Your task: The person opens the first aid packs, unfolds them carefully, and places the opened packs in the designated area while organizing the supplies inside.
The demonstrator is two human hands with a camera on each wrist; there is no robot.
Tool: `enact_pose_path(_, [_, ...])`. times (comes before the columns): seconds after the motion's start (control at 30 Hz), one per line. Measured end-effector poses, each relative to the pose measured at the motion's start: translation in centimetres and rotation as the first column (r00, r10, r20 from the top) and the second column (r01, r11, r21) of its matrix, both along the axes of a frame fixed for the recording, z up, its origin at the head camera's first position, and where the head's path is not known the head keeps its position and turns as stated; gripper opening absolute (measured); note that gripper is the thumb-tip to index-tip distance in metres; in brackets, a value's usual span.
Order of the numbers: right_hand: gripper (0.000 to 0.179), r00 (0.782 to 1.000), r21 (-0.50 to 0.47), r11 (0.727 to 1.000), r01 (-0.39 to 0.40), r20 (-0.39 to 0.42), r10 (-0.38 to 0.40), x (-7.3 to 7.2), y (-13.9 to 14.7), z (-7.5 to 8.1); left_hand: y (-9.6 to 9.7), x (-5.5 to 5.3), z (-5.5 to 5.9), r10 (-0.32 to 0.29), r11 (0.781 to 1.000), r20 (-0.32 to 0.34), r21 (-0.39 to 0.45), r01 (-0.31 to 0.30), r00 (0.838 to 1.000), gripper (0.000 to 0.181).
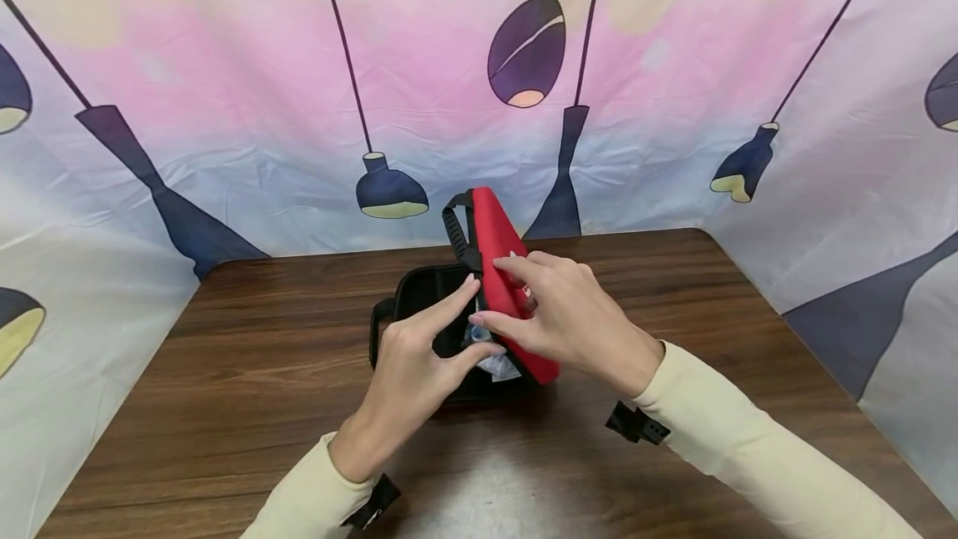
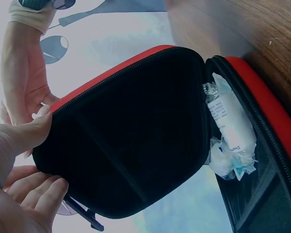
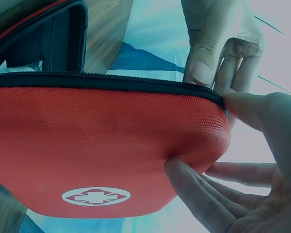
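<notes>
A red first-aid case (image 3: 95, 136), with a white cross emblem on its lid and a black zipper rim, stands unzipped with the lid raised. My right hand (image 1: 572, 314) grips the lid's corner, its thumb at the zipper rim and its fingers pressing the red outer face. On the lid's inner side, my left hand (image 1: 419, 356) holds the edge, thumb and fingers spread apart along the rim. The lid's black lining (image 2: 136, 126) has a strap across it. Plastic-wrapped white rolls (image 2: 233, 124) lie in the case beside the hinge.
A brown wooden table (image 1: 284, 339) carries the case near its middle. Behind the table hangs a cloth backdrop (image 1: 284, 106) printed with lamps. The case's black carry handle (image 1: 456, 231) sticks up at the lid's far end. Dark straps (image 1: 636, 422) sit at both wrists.
</notes>
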State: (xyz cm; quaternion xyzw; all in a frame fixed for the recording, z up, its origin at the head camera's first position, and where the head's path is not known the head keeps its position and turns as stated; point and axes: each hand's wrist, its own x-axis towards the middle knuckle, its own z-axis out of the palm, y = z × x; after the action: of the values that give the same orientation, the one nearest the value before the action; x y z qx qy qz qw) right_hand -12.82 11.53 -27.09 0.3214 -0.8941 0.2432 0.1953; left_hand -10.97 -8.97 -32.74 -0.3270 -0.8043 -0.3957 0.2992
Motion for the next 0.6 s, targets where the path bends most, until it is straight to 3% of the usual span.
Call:
enact_pose_path(0.2, [0.053,0.996,-0.038,0.998,0.047,0.071,-0.044,0.4,0.7,0.4,-0.4,0.0,0.3,-0.019,0.999,0.010,-0.039,0.020,1.000,0.076])
enact_pose_path(0.3, [0.052,0.993,-0.083,0.994,0.064,0.104,-0.056,0.6,1.4,0.4,-1.3,0.1,0.1,0.021,0.998,0.009,-0.058,-0.020,1.000,0.069])
enact_pose_path(0.4, [0.049,0.991,-0.132,0.988,0.074,0.118,-0.058,0.7,2.0,0.3,-2.6,0.2,-0.2,0.096,0.992,0.052,-0.087,-0.091,0.994,0.060])
enact_pose_path(0.5, [0.046,0.992,-0.161,0.984,0.075,0.115,-0.056,0.8,2.6,0.1,-4.2,0.3,-0.7,0.187,0.977,0.148,-0.135,-0.167,0.971,0.054])
enact_pose_path(0.6, [0.044,0.992,-0.187,0.980,0.073,0.115,-0.052,0.8,3.1,-0.2,-5.7,0.3,-1.5,0.271,0.953,0.251,-0.204,-0.223,0.929,0.050])
